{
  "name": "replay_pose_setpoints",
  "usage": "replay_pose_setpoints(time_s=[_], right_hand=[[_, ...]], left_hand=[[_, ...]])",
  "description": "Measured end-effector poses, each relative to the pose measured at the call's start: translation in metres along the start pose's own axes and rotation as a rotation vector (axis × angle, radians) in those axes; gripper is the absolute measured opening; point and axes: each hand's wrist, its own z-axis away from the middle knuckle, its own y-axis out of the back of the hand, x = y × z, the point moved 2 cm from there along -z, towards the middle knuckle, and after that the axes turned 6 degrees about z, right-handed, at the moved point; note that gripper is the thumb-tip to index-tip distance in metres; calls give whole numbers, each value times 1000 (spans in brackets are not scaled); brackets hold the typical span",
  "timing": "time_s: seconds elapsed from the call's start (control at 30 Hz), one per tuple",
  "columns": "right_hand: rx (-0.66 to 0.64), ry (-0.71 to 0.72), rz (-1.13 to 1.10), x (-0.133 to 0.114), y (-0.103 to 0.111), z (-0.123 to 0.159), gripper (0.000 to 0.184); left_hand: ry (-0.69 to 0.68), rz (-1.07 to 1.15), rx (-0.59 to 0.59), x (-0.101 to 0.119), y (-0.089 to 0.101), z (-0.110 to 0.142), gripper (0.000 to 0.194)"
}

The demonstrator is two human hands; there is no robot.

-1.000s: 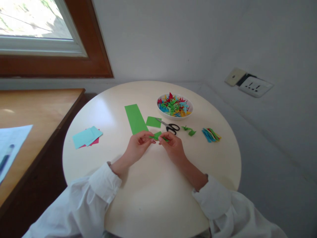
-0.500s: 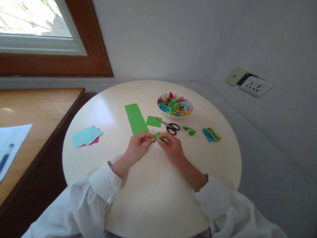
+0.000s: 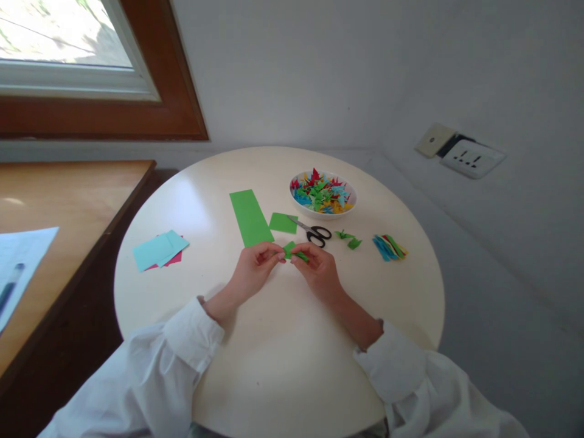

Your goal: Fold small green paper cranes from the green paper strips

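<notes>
A small folded piece of green paper [image 3: 289, 248] is pinched between my two hands, low over the middle of the round table. My left hand [image 3: 259, 263] grips its left side with thumb and fingertips; my right hand [image 3: 318, 267] grips its right side, where part of it shows under the fingers. Just beyond the hands lie a long green paper strip [image 3: 250, 218] and a green paper rectangle [image 3: 281, 222]. Black-handled scissors [image 3: 316, 233] rest with their tips over that rectangle. Right of them sit a few small folded green paper pieces [image 3: 353, 243].
A white bowl [image 3: 301, 210] full of colourful folded paper cranes stands at the back of the white table [image 3: 274, 365]. Coloured folded strips [image 3: 389, 248] lie at right, light blue and red paper sheets [image 3: 155, 250] at left. A wooden desk [image 3: 91, 182] adjoins on the left.
The hands stay nearly in place, still pinching the green paper. Its top edge shifts slightly between the fingers. Nothing else on the table has moved.
</notes>
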Motion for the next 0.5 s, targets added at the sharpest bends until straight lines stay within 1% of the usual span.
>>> replay_pose_setpoints(time_s=[0.2,0.33,0.43,0.5], right_hand=[[-20,24,28,-2,2,0,6],[31,58,103,-2,3,1,5],[69,133,197,-2,3,2,3],[85,186,274,-2,4,3,3]], left_hand=[[8,-2,-60,3,-2,1,21],[25,44,-7,1,-2,1,20],[37,52,41,-2,-1,0,19],[44,43,49,-4,-1,-1,19]])
